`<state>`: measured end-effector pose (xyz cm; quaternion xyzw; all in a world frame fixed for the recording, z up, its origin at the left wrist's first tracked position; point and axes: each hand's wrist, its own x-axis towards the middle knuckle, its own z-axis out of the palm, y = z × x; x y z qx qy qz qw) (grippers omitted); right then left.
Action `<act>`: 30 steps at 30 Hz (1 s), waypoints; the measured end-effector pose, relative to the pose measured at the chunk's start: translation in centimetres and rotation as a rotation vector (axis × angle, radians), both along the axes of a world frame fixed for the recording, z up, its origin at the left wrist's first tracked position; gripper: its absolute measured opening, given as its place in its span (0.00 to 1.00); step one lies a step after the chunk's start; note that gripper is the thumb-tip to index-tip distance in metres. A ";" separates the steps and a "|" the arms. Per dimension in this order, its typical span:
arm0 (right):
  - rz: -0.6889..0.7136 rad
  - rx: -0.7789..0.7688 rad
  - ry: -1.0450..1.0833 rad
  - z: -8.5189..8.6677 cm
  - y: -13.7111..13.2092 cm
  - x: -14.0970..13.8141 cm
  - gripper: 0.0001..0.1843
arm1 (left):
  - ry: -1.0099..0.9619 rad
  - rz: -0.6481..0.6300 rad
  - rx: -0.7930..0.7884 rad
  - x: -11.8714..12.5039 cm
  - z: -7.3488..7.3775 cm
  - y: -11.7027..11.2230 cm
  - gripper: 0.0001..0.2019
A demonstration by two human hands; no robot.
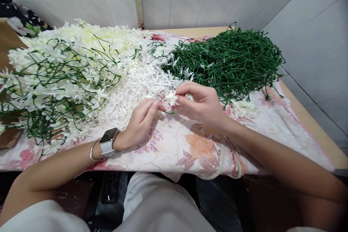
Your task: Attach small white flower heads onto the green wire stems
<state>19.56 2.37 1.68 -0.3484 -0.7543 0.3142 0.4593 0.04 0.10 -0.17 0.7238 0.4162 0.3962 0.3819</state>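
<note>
Smartwatch (108,141) blank; both hands pinch a white flower (171,98).

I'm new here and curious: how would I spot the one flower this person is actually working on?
Start at the floral-print cloth covering the table, between the white blossom heap and the green stem pile. Where both hands meet, the right hand pinches a small white artificial flower, the only bloom held off the cloth.

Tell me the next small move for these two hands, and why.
Probably press the white flower down onto the thin green stem. The right hand pinches the flower and the left hand pinches the stem right beside it, so the two parts seem lined up but not clearly seated.
</note>
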 end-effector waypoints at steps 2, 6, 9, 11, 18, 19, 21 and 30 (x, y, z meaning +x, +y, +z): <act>-0.050 -0.171 0.162 -0.1 0.2 -0.1 0.02 | -0.002 0.007 -0.002 0.0 0.0 0.0 0.16; -0.020 -0.590 0.443 -0.4 0.2 -0.3 0.04 | 0.010 -0.006 0.025 -0.1 0.0 0.0 0.16; 0.046 -0.783 0.527 -0.7 0.2 -0.4 0.06 | 0.001 -0.026 0.041 -0.1 0.0 0.0 0.16; 0.061 -0.811 0.545 -0.8 0.2 -0.4 0.06 | 0.001 -0.039 0.058 -0.1 0.2 0.0 0.15; 0.086 -0.864 0.598 -0.7 0.3 -0.5 0.03 | 0.003 -0.021 -0.002 0.0 0.2 -0.2 0.12; 0.089 -0.878 0.607 -0.7 0.2 -0.5 0.03 | -0.035 -0.002 -0.029 0.0 0.0 -0.2 0.09; 0.102 -0.902 0.611 -0.7 0.1 -0.5 0.03 | -0.119 0.041 -0.066 0.1 -0.4 -0.1 0.06; 0.109 -0.791 0.540 0.2 0.2 0.1 0.01 | -0.081 -0.027 -0.157 0.1 -0.3 0.0 0.11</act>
